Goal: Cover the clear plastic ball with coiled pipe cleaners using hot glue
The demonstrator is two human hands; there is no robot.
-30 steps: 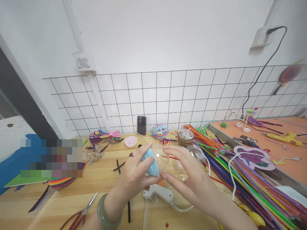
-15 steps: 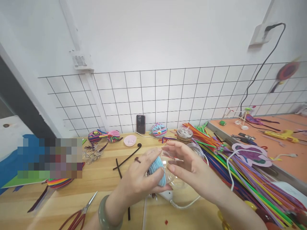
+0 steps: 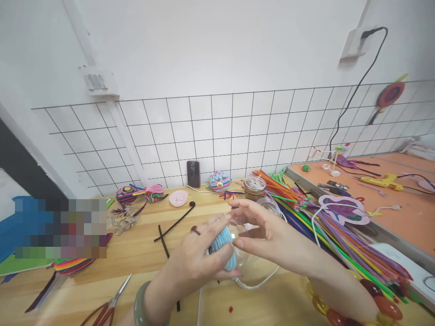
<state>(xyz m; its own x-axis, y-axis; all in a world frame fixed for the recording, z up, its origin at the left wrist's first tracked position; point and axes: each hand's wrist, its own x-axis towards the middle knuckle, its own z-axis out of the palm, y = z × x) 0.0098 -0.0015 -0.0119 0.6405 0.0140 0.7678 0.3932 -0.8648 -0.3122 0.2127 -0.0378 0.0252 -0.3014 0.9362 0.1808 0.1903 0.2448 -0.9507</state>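
Observation:
My left hand (image 3: 193, 256), with a green bangle at the wrist, is closed around a clear rounded plastic piece (image 3: 240, 259) partly wrapped in light blue fuzzy strands (image 3: 225, 242). My right hand (image 3: 268, 233) curves round the clear side, thumb and fingertips against it. Palms and fingers hide much of the piece. A white cord (image 3: 256, 286) comes out beneath the hands. Red-handled scissors (image 3: 110, 308) lie left of my left forearm, and dark pipe cleaners (image 3: 175, 222) lie beyond it.
Bundled coloured pipe cleaners (image 3: 346, 244) spread along the right. At the back stand a phone (image 3: 193, 174), a striped ball (image 3: 219, 181), a lidded jar (image 3: 254, 186) and a pink dish (image 3: 178, 198). A yellow glue gun (image 3: 384, 182) rests on the orange surface.
The view has shifted slightly, so the scene sits further left. Both hands still hold the blue-wrapped piece, and the right hand sits a little closer over its clear side.

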